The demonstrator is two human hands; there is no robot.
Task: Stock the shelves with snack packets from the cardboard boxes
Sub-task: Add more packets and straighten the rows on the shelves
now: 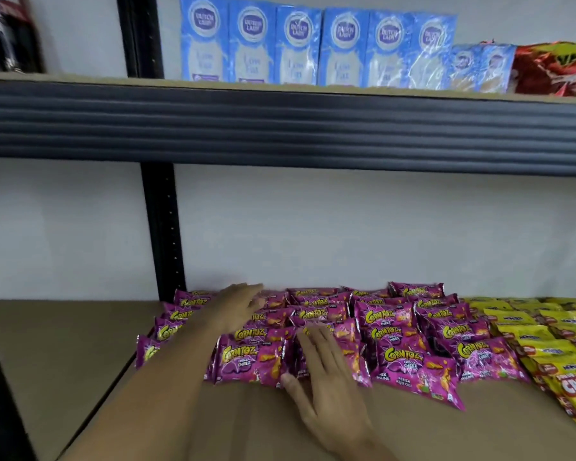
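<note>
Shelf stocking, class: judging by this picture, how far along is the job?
Done: rows of purple packets lie on the shelf, beside yellow packets. In hand: left hand and right hand lie flat on the purple packets. Left: bare shelf remains; no boxes in view.

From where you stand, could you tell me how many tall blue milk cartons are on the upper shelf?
6 tall blue milk cartons, side by side along the upper shelf, left of smaller blue packs. More may be hidden behind.

White wall [313, 227] — black upright [163, 227], grey shelf beam [280, 124]
</note>
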